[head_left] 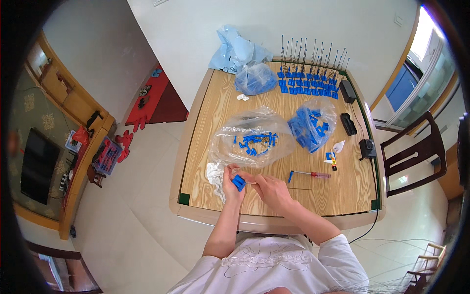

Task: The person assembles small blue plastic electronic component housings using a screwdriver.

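Observation:
A small blue plastic part (pixel 239 183) rests in my left hand (pixel 231 187), whose fingers close around it over the table's near side. My right hand (pixel 270 192) meets it from the right, its fingertips pinched together close to the part. Whatever those fingertips hold is too small to make out. Just beyond my hands lies an open clear plastic bag (pixel 225 147) with loose blue pieces (pixel 252 144) in it. To the right of my right hand is a screwdriver (pixel 320 175) with a red handle, its tip by a small blue piece (pixel 291 177).
Blue bases with upright springs and rods (pixel 308 78) stand in rows at the far right. Bags of blue parts (pixel 313 128) and a light blue bag (pixel 235 49) sit on the table. A white cloth (pixel 215 177) lies left; black boxes (pixel 347 91) line the right edge.

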`<state>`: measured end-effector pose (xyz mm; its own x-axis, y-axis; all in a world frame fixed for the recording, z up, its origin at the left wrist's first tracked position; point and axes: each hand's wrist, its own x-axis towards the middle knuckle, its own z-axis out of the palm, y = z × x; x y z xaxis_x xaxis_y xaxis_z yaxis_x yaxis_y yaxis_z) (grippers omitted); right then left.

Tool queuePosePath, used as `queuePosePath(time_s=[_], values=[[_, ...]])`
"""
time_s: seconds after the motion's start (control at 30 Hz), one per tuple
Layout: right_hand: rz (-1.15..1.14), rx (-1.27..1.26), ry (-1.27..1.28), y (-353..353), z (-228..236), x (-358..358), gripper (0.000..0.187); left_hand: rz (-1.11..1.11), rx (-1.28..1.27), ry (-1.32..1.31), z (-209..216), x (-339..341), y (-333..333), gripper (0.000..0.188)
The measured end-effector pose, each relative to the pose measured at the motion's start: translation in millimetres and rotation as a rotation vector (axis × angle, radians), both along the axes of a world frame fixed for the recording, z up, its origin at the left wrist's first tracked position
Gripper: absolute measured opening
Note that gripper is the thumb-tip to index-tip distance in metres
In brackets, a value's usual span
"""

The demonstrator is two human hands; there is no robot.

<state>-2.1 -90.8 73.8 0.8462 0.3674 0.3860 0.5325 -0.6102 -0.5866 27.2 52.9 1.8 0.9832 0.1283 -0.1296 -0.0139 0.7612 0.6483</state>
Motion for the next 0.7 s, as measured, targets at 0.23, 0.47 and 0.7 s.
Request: queuePosePath(time_s=[0.23,0.47,0.7], values=[[0.002,-0.208,0.045,7,-22,-4,0.012,0.146,-0.128,0.219,-4,5,-7,0.041],[-0.035,-0.216,0.028,9,-24,-1,0.011,0.222,0.024,0.078,7,3,-17,0.031],[-0.024,-0.227,-0.004,9,-15,0,0.012,0.277,0.274,0.014,8,-1,-20,0.031]])
